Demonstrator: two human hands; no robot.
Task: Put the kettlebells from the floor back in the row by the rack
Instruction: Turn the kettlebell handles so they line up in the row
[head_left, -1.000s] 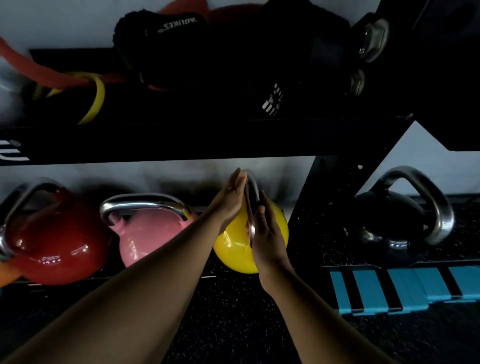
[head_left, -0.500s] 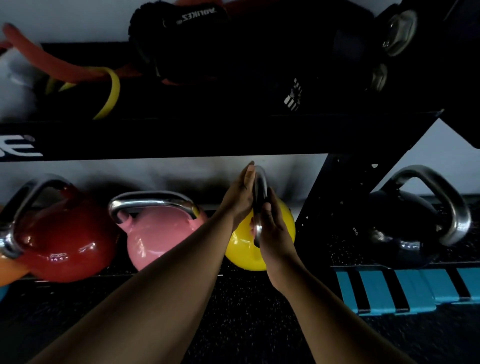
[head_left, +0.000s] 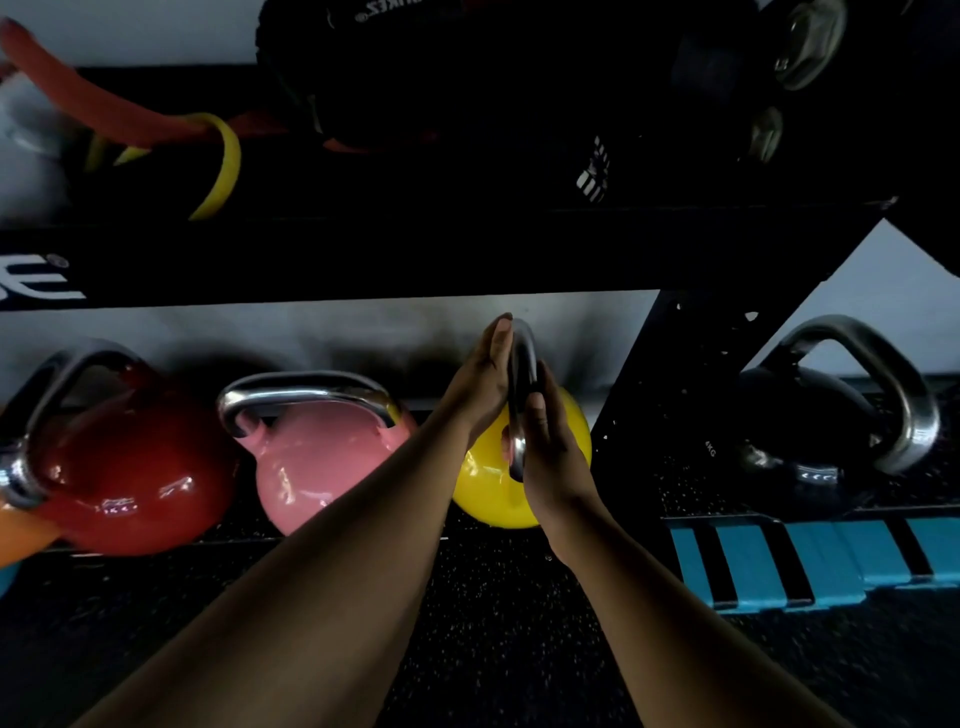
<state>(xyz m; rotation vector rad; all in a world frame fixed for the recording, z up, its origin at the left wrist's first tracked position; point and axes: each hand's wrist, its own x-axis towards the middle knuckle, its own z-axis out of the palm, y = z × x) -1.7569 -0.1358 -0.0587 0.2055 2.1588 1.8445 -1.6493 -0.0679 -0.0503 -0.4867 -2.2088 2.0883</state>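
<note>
Head view: a black rack (head_left: 467, 254) fills the far upper half, its shelf holding dark gear that is hard to make out in the dim light, with an orange band (head_left: 93, 98) and a yellow band (head_left: 226, 166) looped at the far left. Below the shelf, on the speckled black floor (head_left: 493, 623), kettlebells stand in a row against the pale wall. From left to right: a red kettlebell (head_left: 130, 478), a pink kettlebell (head_left: 322, 467) just beside it, then the yellow kettlebell (head_left: 488, 483), set close to the right of the pink one and left of the rack's slanted leg. A black kettlebell (head_left: 795, 436) sits right of that leg, behind a blue-striped mat (head_left: 831, 561) (its steel handle tilts to the right).

Both bare forearms reach in from the near edge. The left hand (head_left: 483, 384) and right hand (head_left: 550, 452) lie flat, fingers straight, pressed against either side of the yellow kettlebell's steel handle (head_left: 522, 374), which stands edge-on between the palms; neither hand is curled around it.
</note>
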